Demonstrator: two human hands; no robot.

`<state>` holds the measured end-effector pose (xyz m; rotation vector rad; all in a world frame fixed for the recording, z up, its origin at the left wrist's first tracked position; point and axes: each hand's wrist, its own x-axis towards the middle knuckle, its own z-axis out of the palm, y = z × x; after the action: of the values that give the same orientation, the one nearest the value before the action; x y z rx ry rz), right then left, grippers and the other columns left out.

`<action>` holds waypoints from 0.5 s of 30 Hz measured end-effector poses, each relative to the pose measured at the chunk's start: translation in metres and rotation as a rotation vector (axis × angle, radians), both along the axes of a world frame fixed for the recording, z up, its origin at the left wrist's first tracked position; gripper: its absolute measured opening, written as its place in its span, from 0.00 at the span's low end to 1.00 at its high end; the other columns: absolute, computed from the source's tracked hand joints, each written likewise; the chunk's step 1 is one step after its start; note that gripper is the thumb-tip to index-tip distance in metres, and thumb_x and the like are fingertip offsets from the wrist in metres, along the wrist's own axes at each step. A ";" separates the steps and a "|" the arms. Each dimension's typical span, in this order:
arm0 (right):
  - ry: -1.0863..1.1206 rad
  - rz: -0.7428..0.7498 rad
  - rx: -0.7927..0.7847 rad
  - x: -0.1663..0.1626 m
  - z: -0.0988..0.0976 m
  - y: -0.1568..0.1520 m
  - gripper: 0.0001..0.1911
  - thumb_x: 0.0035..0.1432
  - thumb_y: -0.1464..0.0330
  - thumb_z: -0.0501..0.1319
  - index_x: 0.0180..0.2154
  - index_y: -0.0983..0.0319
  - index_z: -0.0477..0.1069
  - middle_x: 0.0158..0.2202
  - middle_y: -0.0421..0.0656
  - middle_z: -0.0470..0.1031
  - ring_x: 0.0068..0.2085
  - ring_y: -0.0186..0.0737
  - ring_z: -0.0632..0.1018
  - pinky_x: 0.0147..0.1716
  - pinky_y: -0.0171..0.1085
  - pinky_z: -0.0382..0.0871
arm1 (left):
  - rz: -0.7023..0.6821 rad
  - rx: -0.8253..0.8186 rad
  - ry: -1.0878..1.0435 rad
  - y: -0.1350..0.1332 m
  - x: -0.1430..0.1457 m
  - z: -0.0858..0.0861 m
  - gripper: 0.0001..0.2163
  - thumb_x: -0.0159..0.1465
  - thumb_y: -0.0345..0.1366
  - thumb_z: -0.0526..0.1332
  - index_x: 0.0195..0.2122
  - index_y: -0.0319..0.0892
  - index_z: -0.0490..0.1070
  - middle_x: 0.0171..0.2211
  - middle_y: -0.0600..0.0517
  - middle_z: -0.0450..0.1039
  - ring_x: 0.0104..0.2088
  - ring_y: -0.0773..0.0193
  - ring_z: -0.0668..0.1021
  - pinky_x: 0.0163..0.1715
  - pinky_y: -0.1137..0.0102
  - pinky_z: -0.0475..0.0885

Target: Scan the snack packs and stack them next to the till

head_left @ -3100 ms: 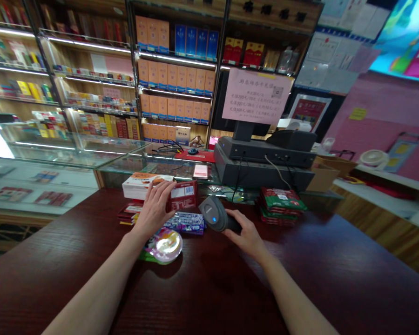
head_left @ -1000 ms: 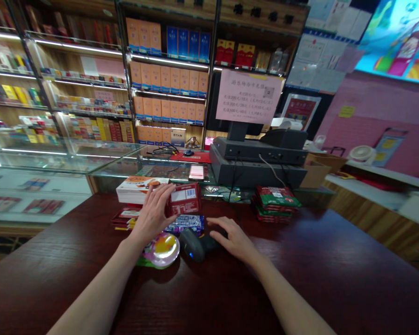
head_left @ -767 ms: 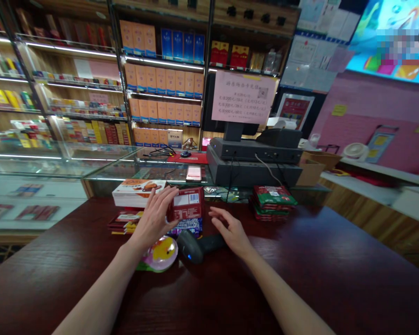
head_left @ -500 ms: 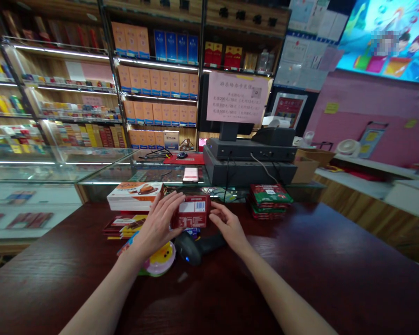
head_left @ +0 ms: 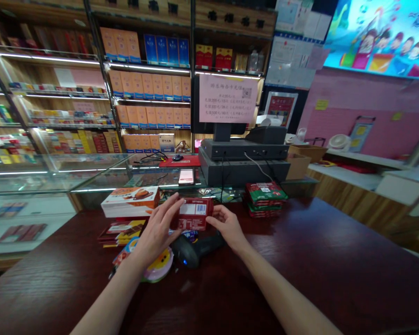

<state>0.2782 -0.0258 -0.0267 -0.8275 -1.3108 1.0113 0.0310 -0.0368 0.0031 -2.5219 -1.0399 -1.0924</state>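
Note:
A small red box (head_left: 194, 213) with a white barcode label is held between both hands above the dark wooden counter (head_left: 300, 260). My left hand (head_left: 157, 232) grips its left end and my right hand (head_left: 226, 225) closes on its right end. Just under them a grey barcode scanner (head_left: 192, 246) lies on the counter, its blue light showing. A round pink and yellow pack (head_left: 157, 267) rests below my left wrist.
An orange and white box (head_left: 129, 201) sits on flat packs (head_left: 120, 231) at the left. Red and green packets (head_left: 265, 197) are stacked at the right. A till (head_left: 242, 160) with a pink notice stands behind on the glass display case (head_left: 56, 172).
My right hand laid the scanner down on the counter and moved up to the red box. Both hands now hold the box. The view has tilted up and shifted right.

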 end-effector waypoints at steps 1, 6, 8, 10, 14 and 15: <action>0.007 -0.002 0.000 0.000 0.000 0.000 0.16 0.48 0.60 0.73 0.37 0.59 0.75 0.34 0.40 0.80 0.35 0.40 0.78 0.38 0.38 0.72 | -0.001 -0.017 -0.032 -0.001 0.001 0.000 0.35 0.67 0.32 0.60 0.71 0.51 0.43 0.71 0.42 0.49 0.70 0.51 0.59 0.65 0.52 0.62; 0.027 -0.018 0.009 0.000 0.000 0.000 0.16 0.47 0.60 0.74 0.36 0.59 0.75 0.35 0.40 0.80 0.36 0.41 0.78 0.38 0.39 0.72 | 0.017 -0.054 -0.173 0.005 0.006 -0.005 0.38 0.65 0.31 0.62 0.72 0.52 0.41 0.72 0.42 0.47 0.69 0.49 0.60 0.65 0.54 0.64; 0.015 -0.041 0.017 0.000 0.000 0.000 0.17 0.47 0.59 0.74 0.36 0.59 0.74 0.34 0.40 0.80 0.35 0.41 0.78 0.38 0.38 0.72 | 0.020 -0.047 -0.226 0.010 0.007 -0.009 0.40 0.64 0.32 0.64 0.72 0.52 0.41 0.70 0.42 0.52 0.66 0.49 0.66 0.61 0.56 0.69; -0.001 -0.063 0.024 0.000 0.000 0.001 0.17 0.47 0.59 0.74 0.35 0.59 0.74 0.34 0.40 0.80 0.34 0.41 0.78 0.37 0.39 0.72 | 0.011 -0.054 -0.253 0.014 0.008 -0.012 0.40 0.63 0.34 0.65 0.71 0.52 0.43 0.66 0.42 0.60 0.60 0.51 0.72 0.56 0.58 0.74; -0.017 -0.091 0.037 0.000 0.000 0.001 0.15 0.47 0.60 0.73 0.35 0.59 0.74 0.32 0.40 0.79 0.34 0.41 0.78 0.37 0.39 0.71 | 0.026 -0.122 -0.294 0.019 0.008 -0.017 0.39 0.61 0.38 0.67 0.69 0.52 0.48 0.60 0.45 0.67 0.48 0.57 0.79 0.49 0.60 0.77; -0.017 -0.095 0.043 0.000 0.000 0.001 0.15 0.47 0.60 0.73 0.35 0.59 0.74 0.32 0.40 0.79 0.34 0.42 0.78 0.37 0.39 0.71 | 0.032 -0.140 -0.304 0.019 0.008 -0.018 0.38 0.60 0.38 0.68 0.69 0.52 0.49 0.59 0.45 0.68 0.47 0.58 0.79 0.49 0.60 0.77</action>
<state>0.2779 -0.0248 -0.0270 -0.8598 -1.2913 0.9002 0.0390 -0.0179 -0.0146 -2.4843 -1.2684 -1.4749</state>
